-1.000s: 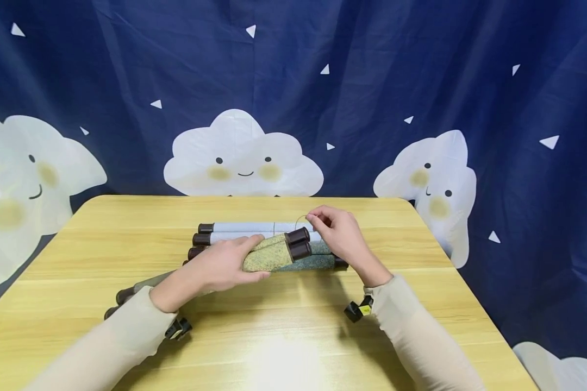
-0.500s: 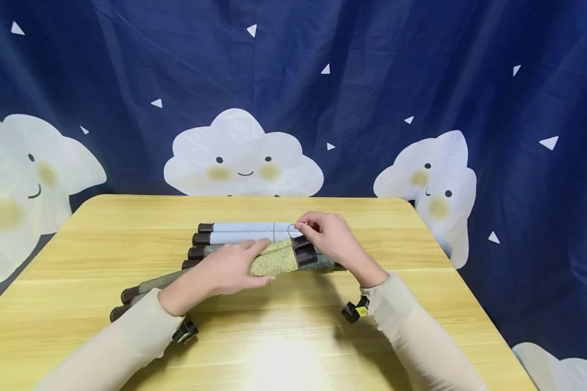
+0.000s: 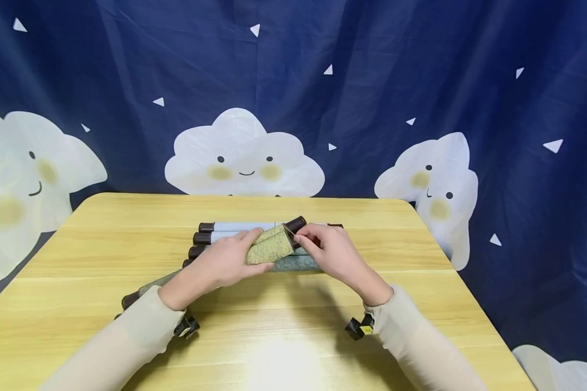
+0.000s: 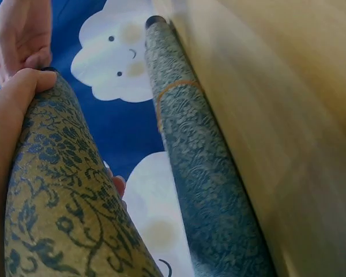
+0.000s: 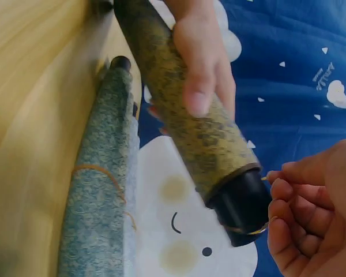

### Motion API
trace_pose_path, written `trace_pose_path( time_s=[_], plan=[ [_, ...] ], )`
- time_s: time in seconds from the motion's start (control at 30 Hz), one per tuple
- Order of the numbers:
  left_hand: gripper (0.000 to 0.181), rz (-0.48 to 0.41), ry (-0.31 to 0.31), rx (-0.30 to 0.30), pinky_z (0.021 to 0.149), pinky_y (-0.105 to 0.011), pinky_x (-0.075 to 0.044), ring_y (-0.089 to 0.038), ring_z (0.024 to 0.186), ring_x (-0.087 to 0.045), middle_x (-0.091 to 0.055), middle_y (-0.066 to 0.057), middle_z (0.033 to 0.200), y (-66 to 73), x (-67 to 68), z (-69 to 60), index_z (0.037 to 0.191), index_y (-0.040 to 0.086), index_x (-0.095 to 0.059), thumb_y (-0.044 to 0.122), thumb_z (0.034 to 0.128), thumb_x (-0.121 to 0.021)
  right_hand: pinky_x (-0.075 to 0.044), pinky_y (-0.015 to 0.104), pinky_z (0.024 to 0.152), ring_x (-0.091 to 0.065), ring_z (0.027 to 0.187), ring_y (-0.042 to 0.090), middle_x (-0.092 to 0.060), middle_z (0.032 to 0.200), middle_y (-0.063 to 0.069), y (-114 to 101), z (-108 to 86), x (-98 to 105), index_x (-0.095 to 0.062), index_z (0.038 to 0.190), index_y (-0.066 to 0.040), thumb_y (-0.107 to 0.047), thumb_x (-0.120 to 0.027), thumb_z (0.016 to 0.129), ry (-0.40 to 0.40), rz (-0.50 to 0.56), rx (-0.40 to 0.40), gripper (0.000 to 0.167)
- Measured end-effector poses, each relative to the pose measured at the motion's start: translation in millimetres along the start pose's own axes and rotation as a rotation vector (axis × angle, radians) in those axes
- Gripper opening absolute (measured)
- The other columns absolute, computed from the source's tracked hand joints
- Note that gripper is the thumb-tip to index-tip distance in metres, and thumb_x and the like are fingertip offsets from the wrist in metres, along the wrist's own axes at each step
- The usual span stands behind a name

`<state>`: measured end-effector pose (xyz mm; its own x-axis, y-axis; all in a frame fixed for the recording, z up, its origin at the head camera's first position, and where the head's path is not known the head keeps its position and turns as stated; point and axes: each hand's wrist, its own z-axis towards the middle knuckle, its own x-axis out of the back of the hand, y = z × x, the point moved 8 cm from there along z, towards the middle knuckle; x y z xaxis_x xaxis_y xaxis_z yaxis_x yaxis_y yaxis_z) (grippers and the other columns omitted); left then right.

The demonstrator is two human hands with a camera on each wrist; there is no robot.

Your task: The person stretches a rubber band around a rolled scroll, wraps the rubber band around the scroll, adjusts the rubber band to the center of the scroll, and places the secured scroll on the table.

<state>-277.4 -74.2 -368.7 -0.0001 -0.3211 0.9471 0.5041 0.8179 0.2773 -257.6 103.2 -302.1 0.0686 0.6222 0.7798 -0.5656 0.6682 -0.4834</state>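
Note:
A yellow-green patterned hanging scroll (image 3: 270,248), rolled from both ends onto dark rollers, is tilted above the table. My left hand (image 3: 220,262) grips it around the middle, thumb along the near side. At its right end, my right hand (image 3: 339,255) pinches a thin rubber band (image 5: 259,232) between thumb and forefinger. In the right wrist view the band loops around the black roller knob (image 5: 242,202) and stretches toward my fingertips. Behind and below lie a teal patterned scroll (image 4: 207,184) and a pale blue scroll (image 3: 242,226).
The scrolls lie side by side on the wooden table (image 3: 127,239), dark knobs at their ends. An orange rubber band (image 4: 180,84) encircles the teal scroll. A dark blue curtain (image 3: 362,98) with clouds hangs behind the table.
My right hand has brought the rubber band down from above the scroll's end onto its dark knobs. The held scroll shifted right, then tilted up slightly, still in my left hand.

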Motion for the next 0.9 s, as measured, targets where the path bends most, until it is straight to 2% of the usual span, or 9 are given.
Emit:
trace_pose_path(
  time_s=[0.2, 0.33, 0.47, 0.57, 0.73, 0.9],
  plan=[
    [0.087, -0.004, 0.069, 0.041, 0.071, -0.047, -0.055, -0.029, 0.089, -0.065, -0.060, -0.013, 0.123, -4.0, 16.3, 0.8, 0.147, 0.015, -0.038, 0.073, 0.0838, -0.055, -0.036, 0.025, 0.047, -0.039, 0.049, 0.003, -0.044, 0.058, -0.013, 1.0, -14.2, -2.6, -0.071, 0.088, -0.020, -0.022, -0.064, 0.097, 0.046, 0.028, 0.008, 0.012],
    [0.085, -0.004, 0.083, 0.047, 0.068, -0.046, -0.055, -0.028, 0.086, -0.064, -0.061, -0.013, 0.120, -4.4, 19.9, 1.8, 0.146, 0.014, -0.040, 0.068, 0.0837, -0.061, -0.037, 0.024, 0.047, -0.040, 0.049, 0.002, -0.044, 0.059, -0.014, -2.8, -22.7, -10.2, -0.070, 0.090, -0.022, -0.022, -0.062, 0.098, 0.025, 0.075, 0.000, 0.011],
    [0.087, 0.002, 0.071, 0.038, 0.071, -0.047, -0.055, -0.028, 0.090, -0.064, -0.060, -0.014, 0.123, -3.9, 13.4, 3.4, 0.147, 0.011, -0.039, 0.069, 0.0838, -0.059, -0.041, 0.024, 0.049, -0.044, 0.051, 0.001, -0.050, 0.064, -0.015, -14.4, -26.8, -16.8, -0.071, 0.093, -0.023, -0.024, -0.060, 0.099, -0.018, 0.107, 0.002, 0.012],
    [0.094, 0.025, 0.050, 0.021, 0.076, -0.049, -0.056, -0.033, 0.098, -0.064, -0.058, -0.017, 0.130, -1.5, 4.3, 4.3, 0.149, 0.008, -0.036, 0.073, 0.0839, -0.054, -0.043, 0.024, 0.050, -0.046, 0.053, 0.001, -0.056, 0.068, -0.015, -28.6, -25.4, -17.4, -0.073, 0.094, -0.021, -0.024, -0.062, 0.098, -0.035, 0.110, 0.037, 0.013],
    [0.096, 0.077, 0.009, -0.051, 0.084, -0.051, -0.055, -0.040, 0.103, -0.063, -0.054, -0.021, 0.135, 9.0, -9.4, 2.7, 0.148, 0.005, -0.037, 0.075, 0.0847, -0.049, -0.042, 0.022, 0.049, -0.045, 0.052, 0.001, -0.059, 0.069, -0.014, -46.5, -13.0, -15.7, -0.076, 0.097, -0.016, -0.023, -0.062, 0.098, -0.070, 0.079, 0.075, 0.016],
    [0.093, 0.132, 0.005, -0.138, 0.084, -0.048, -0.055, -0.038, 0.100, -0.064, -0.059, -0.020, 0.127, 21.5, -16.9, -2.1, 0.146, 0.003, -0.041, 0.071, 0.0848, -0.055, -0.038, 0.025, 0.048, -0.042, 0.050, 0.007, -0.052, 0.061, -0.007, -33.0, 13.6, -12.5, -0.074, 0.093, -0.014, -0.024, -0.059, 0.099, -0.148, 0.122, -0.028, 0.019]
  ],
)
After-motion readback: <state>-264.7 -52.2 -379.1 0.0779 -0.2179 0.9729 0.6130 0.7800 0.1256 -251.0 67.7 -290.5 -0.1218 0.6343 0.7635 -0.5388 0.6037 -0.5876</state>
